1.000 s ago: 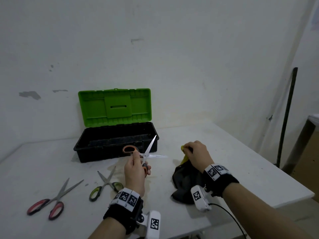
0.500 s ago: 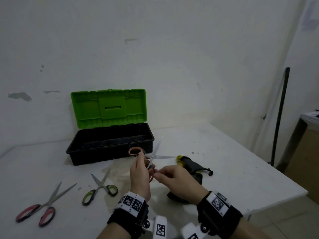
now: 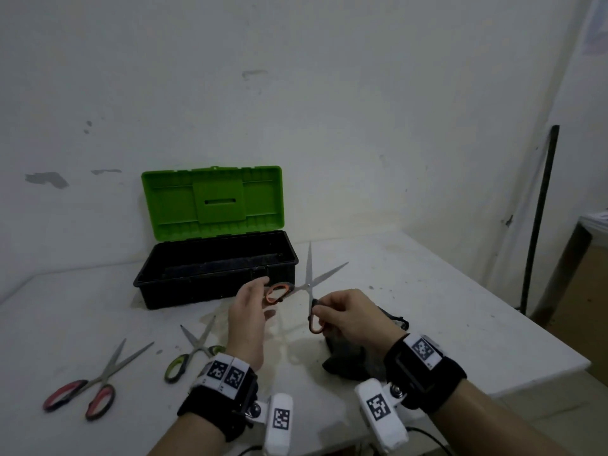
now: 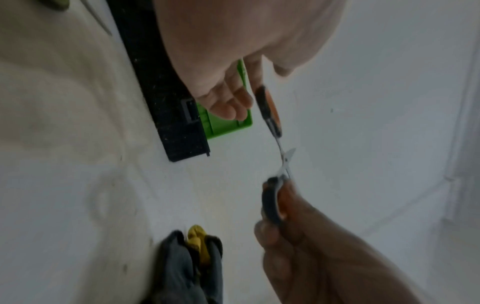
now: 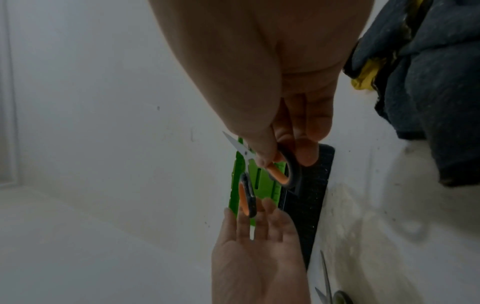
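Orange-handled scissors (image 3: 309, 286) hang in the air in front of the toolbox, blades spread and pointing up. My right hand (image 3: 320, 309) pinches the near handle loop (image 5: 283, 174) between thumb and fingers. My left hand (image 3: 258, 296) is flat, fingers straight, its fingertips (image 5: 259, 207) by the other orange loop (image 3: 278, 292) without gripping it. In the left wrist view the scissors (image 4: 284, 160) span between the two hands. The toolbox (image 3: 214, 278) is black with its green lid (image 3: 214, 202) standing up; its inside looks bare.
Green-handled scissors (image 3: 194, 353) and red-handled scissors (image 3: 95, 380) lie with blades spread on the white table (image 3: 460, 307), left of my left arm. A dark cloth with a yellow part (image 4: 189, 267) lies under my right wrist. A black pole (image 3: 539, 209) leans at the right wall.
My right hand left the dark cloth, came over and took one handle of the orange scissors. My left hand released its grip and flattened. The blades swung upward.
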`<control>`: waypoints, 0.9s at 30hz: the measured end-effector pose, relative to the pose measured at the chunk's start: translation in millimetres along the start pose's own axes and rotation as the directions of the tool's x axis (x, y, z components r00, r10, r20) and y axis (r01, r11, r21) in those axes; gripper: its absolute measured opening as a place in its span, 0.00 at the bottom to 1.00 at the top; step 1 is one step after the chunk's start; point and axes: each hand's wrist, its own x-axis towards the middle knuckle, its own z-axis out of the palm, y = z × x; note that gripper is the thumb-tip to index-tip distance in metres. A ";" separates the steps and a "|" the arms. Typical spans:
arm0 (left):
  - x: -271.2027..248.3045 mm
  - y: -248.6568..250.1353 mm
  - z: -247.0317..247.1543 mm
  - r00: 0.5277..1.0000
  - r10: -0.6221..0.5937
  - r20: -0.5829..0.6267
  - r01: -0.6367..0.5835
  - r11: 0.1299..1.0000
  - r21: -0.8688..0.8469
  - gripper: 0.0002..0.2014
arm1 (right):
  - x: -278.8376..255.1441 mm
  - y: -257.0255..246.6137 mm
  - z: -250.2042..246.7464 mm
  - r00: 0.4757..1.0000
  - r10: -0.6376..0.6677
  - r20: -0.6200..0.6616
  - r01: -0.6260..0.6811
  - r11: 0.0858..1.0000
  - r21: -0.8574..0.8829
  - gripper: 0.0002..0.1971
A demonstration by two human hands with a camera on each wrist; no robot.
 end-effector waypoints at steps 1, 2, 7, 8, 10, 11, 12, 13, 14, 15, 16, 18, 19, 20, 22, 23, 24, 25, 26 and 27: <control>2.5 2.6 -4.3 0.999 0.021 0.030 -0.023 0.997 0.067 0.11 | 2.4 -1.2 -2.0 1.000 0.006 0.000 -0.006 1.000 -0.003 0.09; 4.2 5.0 -8.3 0.997 0.041 0.064 -0.049 0.991 0.126 0.11 | 5.0 -1.8 -3.0 1.000 0.010 0.000 -0.010 1.000 0.006 0.09; 6.5 13.3 -22.9 0.963 0.033 0.266 -0.107 0.957 0.269 0.07 | 20.7 -6.0 -2.8 1.000 0.026 -0.006 -0.026 0.998 0.056 0.10; 6.7 13.5 -24.3 0.959 0.023 0.282 -0.102 0.957 0.271 0.06 | 23.5 -6.3 -1.8 1.000 0.028 -0.007 -0.027 0.997 0.068 0.10; 7.3 13.7 -25.2 0.958 0.013 0.288 -0.092 0.960 0.263 0.06 | 28.2 -7.2 0.3 1.000 0.028 -0.007 -0.028 0.996 0.083 0.10; 7.8 13.6 -25.2 0.958 0.006 0.285 -0.082 0.963 0.256 0.06 | 30.2 -7.4 1.5 1.000 0.026 -0.005 -0.026 0.996 0.083 0.10; 8.1 13.5 -25.3 0.959 -0.003 0.283 -0.070 0.967 0.246 0.06 | 31.8 -7.8 2.7 1.000 0.024 -0.004 -0.024 0.996 0.081 0.09; 8.5 13.0 -25.4 0.960 -0.011 0.279 -0.056 0.971 0.233 0.06 | 33.1 -8.0 4.1 1.000 0.025 -0.004 -0.025 0.996 0.083 0.10; 8.8 12.7 -25.3 0.961 -0.017 0.276 -0.046 0.975 0.219 0.05 | 34.1 -8.7 5.9 1.000 0.026 -0.005 -0.026 0.995 0.092 0.10; 8.8 12.0 -25.4 0.961 -0.018 0.276 -0.042 0.977 0.209 0.05 | 35.0 -9.3 8.3 1.000 0.028 -0.008 -0.027 0.994 0.103 0.10; 8.4 10.8 -25.0 0.961 -0.021 0.276 -0.038 0.978 0.205 0.05 | 35.5 -9.8 11.3 0.999 0.029 -0.014 -0.027 0.994 0.108 0.11; 6.9 6.6 -24.8 0.963 -0.031 0.269 -0.024 0.979 0.200 0.06 | 37.1 -10.3 18.1 0.999 0.027 -0.044 -0.023 0.996 0.089 0.11; 6.4 3.8 -25.3 0.965 -0.040 0.259 -0.010 0.981 0.191 0.06 | 38.0 -10.5 21.1 0.998 0.023 -0.060 -0.018 0.997 0.071 0.11; 6.2 1.1 -26.2 0.967 -0.050 0.248 0.005 0.984 0.178 0.06 | 38.9 -10.4 23.9 0.997 0.019 -0.073 -0.014 0.998 0.057 0.11; 7.2 -2.1 -27.6 0.971 -0.074 0.227 0.037 0.986 0.163 0.06 | 41.0 -9.9 28.4 0.993 0.018 -0.115 -0.012 0.999 0.049 0.08; 8.2 -2.7 -28.0 0.972 -0.088 0.216 0.054 0.986 0.157 0.06 | 42.4 -9.3 30.2 0.988 0.014 -0.152 -0.008 0.999 0.042 0.08; 9.4 -2.4 -28.1 0.974 -0.103 0.204 0.073 0.987 0.146 0.06 | 43.4 -9.5 32.1 0.982 -0.001 -0.191 0.005 1.000 0.020 0.09; 10.2 -1.1 -28.2 0.974 -0.116 0.193 0.092 0.987 0.132 0.06 | 44.8 -10.6 34.8 0.974 -0.031 -0.225 0.028 0.999 -0.018 0.10; 11.5 0.7 -27.7 0.976 -0.124 0.181 0.104 0.988 0.118 0.06 | 46.1 -12.5 37.8 0.966 -0.069 -0.249 0.052 0.996 -0.073 0.10; 13.0 3.1 -27.2 0.977 -0.127 0.170 0.110 0.988 0.106 0.07 | 47.8 -15.2 41.2 0.958 -0.109 -0.266 0.076 0.988 -0.132 0.10</control>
